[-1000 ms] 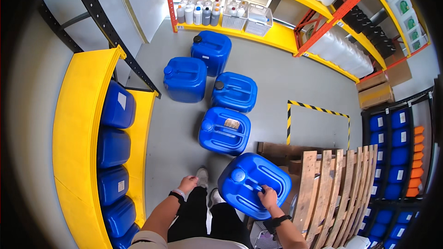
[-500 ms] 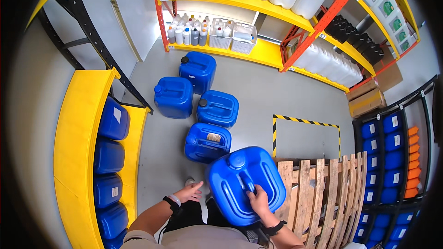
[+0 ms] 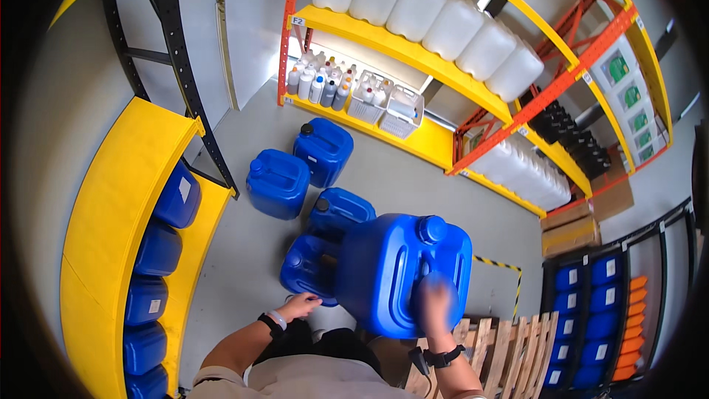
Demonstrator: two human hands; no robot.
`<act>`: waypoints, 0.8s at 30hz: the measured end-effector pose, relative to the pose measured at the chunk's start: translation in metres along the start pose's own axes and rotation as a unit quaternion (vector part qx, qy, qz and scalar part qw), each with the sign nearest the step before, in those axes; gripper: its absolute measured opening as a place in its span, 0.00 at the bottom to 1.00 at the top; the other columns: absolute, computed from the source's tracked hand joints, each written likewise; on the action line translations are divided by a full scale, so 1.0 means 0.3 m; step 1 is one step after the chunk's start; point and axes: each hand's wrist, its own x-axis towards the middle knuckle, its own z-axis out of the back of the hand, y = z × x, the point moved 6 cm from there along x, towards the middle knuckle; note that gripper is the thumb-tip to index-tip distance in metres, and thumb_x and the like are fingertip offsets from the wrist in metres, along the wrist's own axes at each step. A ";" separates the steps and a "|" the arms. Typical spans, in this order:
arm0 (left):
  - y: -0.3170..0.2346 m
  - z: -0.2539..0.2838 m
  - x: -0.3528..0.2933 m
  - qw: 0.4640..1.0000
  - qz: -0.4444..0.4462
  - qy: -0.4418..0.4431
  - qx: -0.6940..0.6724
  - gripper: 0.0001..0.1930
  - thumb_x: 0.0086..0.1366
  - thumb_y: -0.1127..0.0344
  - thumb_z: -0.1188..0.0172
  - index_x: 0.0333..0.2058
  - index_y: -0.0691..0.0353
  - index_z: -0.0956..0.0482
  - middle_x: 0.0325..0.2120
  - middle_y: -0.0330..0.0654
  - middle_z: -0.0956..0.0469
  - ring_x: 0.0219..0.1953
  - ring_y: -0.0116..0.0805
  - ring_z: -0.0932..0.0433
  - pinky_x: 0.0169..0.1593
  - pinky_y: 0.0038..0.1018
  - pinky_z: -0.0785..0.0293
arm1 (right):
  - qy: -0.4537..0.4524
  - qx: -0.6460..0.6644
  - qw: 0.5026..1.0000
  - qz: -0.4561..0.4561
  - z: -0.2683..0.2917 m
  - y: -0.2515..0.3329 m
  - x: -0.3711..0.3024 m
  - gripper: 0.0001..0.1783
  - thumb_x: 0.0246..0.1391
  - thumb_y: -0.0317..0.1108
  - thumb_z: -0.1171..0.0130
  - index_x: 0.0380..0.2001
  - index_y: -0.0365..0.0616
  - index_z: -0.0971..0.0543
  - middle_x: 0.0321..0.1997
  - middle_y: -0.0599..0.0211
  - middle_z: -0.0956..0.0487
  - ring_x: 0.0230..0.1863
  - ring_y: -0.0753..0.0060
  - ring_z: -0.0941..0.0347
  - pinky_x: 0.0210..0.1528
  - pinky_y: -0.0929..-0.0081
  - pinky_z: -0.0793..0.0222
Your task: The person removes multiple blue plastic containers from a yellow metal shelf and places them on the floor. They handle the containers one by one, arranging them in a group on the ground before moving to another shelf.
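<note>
A large blue jerrycan [image 3: 399, 270] with a blue screw cap is raised in front of me, tilted. My right hand [image 3: 436, 303], blurred with motion, grips its top by the handle. My left hand [image 3: 299, 304] lies at the can's lower left edge, touching its underside. Behind the raised can, several more blue jerrycans [image 3: 325, 149] stand on the grey floor in a loose row. One of them [image 3: 306, 266] is partly hidden by the can I hold.
A yellow rack [image 3: 111, 214] at the left holds several blue jerrycans lying on their sides. A wooden pallet [image 3: 509, 355] lies at the lower right. Yellow shelves [image 3: 413, 52] at the back carry white canisters, small bottles and baskets. Cardboard boxes [image 3: 583, 222] sit at the right.
The blue jerrycan has risen from near the pallet to chest height and moved further forward. My view has tilted up toward the shelves. My right hand has stayed on the handle.
</note>
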 end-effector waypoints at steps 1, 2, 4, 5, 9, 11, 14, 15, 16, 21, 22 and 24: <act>-0.022 0.030 0.021 1.000 -0.013 -0.018 0.009 0.28 0.54 0.49 0.44 0.48 0.61 0.34 0.39 0.41 0.29 0.33 0.29 0.30 0.36 0.26 0.31 | -0.004 0.010 1.000 0.010 -0.011 0.040 0.052 0.05 0.47 0.27 0.47 0.29 0.39 0.30 0.16 0.75 0.34 0.14 0.85 0.40 0.15 0.86 0.45; -0.041 0.049 0.042 0.999 -0.010 -0.040 -0.005 0.26 0.54 0.49 0.44 0.46 0.61 0.33 0.39 0.40 0.29 0.34 0.29 0.30 0.36 0.27 0.31 | -0.002 0.012 1.000 0.017 -0.014 0.070 0.111 0.05 0.47 0.27 0.47 0.29 0.39 0.30 0.15 0.75 0.34 0.14 0.85 0.40 0.15 0.86 0.45; -0.082 0.067 0.098 0.998 -0.004 -0.048 -0.029 0.25 0.54 0.49 0.44 0.46 0.60 0.32 0.39 0.40 0.29 0.35 0.30 0.29 0.37 0.27 0.31 | -0.007 0.025 0.999 0.020 -0.011 0.117 0.231 0.04 0.48 0.28 0.48 0.28 0.41 0.31 0.15 0.76 0.35 0.14 0.86 0.41 0.14 0.87 0.46; -0.097 0.087 0.118 0.998 0.000 -0.056 -0.042 0.25 0.54 0.50 0.44 0.45 0.60 0.32 0.39 0.40 0.29 0.35 0.30 0.29 0.37 0.28 0.31 | -0.004 0.017 0.999 0.044 -0.029 0.154 0.300 0.05 0.48 0.28 0.48 0.29 0.41 0.31 0.14 0.76 0.35 0.13 0.86 0.41 0.14 0.86 0.46; -0.076 0.133 0.248 0.993 0.021 -0.074 -0.093 0.24 0.54 0.50 0.44 0.43 0.61 0.31 0.35 0.40 0.28 0.35 0.31 0.28 0.36 0.28 0.30 | 0.012 -0.018 0.997 0.077 -0.118 0.226 0.623 0.04 0.47 0.28 0.48 0.27 0.40 0.31 0.14 0.75 0.35 0.12 0.85 0.41 0.13 0.86 0.46; -0.045 0.145 0.313 0.987 0.042 -0.100 -0.117 0.23 0.53 0.50 0.44 0.41 0.62 0.29 0.33 0.39 0.27 0.32 0.30 0.28 0.34 0.28 0.30 | 0.025 -0.051 0.994 0.098 -0.192 0.255 0.792 0.05 0.46 0.28 0.47 0.27 0.39 0.30 0.13 0.74 0.35 0.12 0.84 0.40 0.12 0.85 0.46; -0.004 0.135 0.404 0.973 0.086 -0.134 -0.167 0.22 0.53 0.50 0.44 0.39 0.62 0.28 0.30 0.38 0.28 0.30 0.30 0.28 0.32 0.27 0.30 | 0.048 -0.090 0.989 0.106 -0.298 0.271 1.048 0.05 0.46 0.29 0.47 0.27 0.39 0.30 0.15 0.72 0.34 0.14 0.81 0.38 0.16 0.82 0.42; 0.000 0.128 0.435 0.968 0.099 -0.163 -0.164 0.20 0.53 0.51 0.43 0.36 0.62 0.26 0.26 0.38 0.28 0.27 0.29 0.28 0.28 0.26 0.30 | 0.051 -0.113 0.986 0.114 -0.320 0.249 1.158 0.06 0.45 0.29 0.47 0.27 0.37 0.30 0.14 0.70 0.33 0.15 0.79 0.38 0.17 0.79 0.42; 0.026 0.126 0.469 0.962 0.114 -0.189 -0.158 0.19 0.53 0.51 0.43 0.35 0.62 0.26 0.24 0.38 0.28 0.25 0.29 0.28 0.26 0.25 0.31 | 0.056 -0.134 0.982 0.121 -0.352 0.210 1.269 0.07 0.45 0.29 0.46 0.27 0.36 0.29 0.14 0.69 0.32 0.15 0.78 0.37 0.18 0.77 0.41; 0.153 0.100 0.604 0.940 0.194 -0.262 -0.100 0.20 0.51 0.53 0.41 0.31 0.67 0.25 0.19 0.41 0.28 0.20 0.30 0.28 0.22 0.27 0.30 | 0.099 -0.260 0.951 0.133 -0.558 -0.118 1.762 0.18 0.40 0.31 0.43 0.35 0.31 0.29 0.24 0.53 0.26 0.27 0.56 0.29 0.33 0.67 0.35; 0.170 0.091 0.625 0.930 0.209 -0.285 -0.104 0.22 0.50 0.52 0.41 0.32 0.70 0.26 0.22 0.43 0.27 0.24 0.34 0.26 0.24 0.29 0.29 | 0.108 -0.294 0.942 0.121 -0.599 -0.202 1.845 0.20 0.40 0.32 0.43 0.38 0.31 0.29 0.29 0.48 0.25 0.33 0.52 0.28 0.37 0.67 0.35; 0.164 0.071 0.669 0.919 0.230 -0.291 -0.135 0.23 0.50 0.53 0.41 0.34 0.71 0.27 0.24 0.44 0.27 0.27 0.38 0.26 0.25 0.30 0.28 | 0.144 -0.261 0.951 0.078 -0.673 -0.379 1.975 0.21 0.39 0.32 0.43 0.38 0.31 0.29 0.32 0.46 0.25 0.37 0.51 0.28 0.40 0.67 0.35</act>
